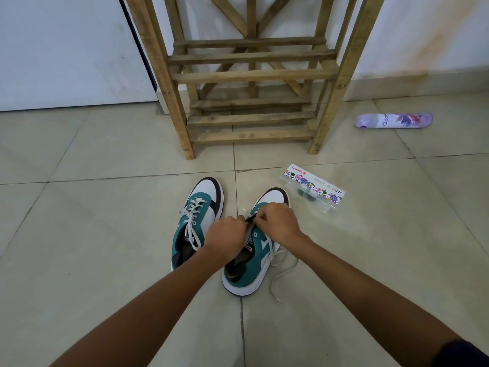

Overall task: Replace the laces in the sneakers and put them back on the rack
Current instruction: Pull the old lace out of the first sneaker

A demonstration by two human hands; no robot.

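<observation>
Two teal, white and black sneakers stand side by side on the tiled floor. The left sneaker is threaded with a white lace. Over the right sneaker my left hand and my right hand meet, both pinching a thin black lace above its eyelets. A loose white lace lies on the floor beside the right sneaker's heel. The wooden slatted rack stands against the wall just beyond the shoes, its shelves bare.
A clear plastic box with a flowered label lies right of the shoes. A purple spray can lies on its side further right near the wall. A white door is left of the rack.
</observation>
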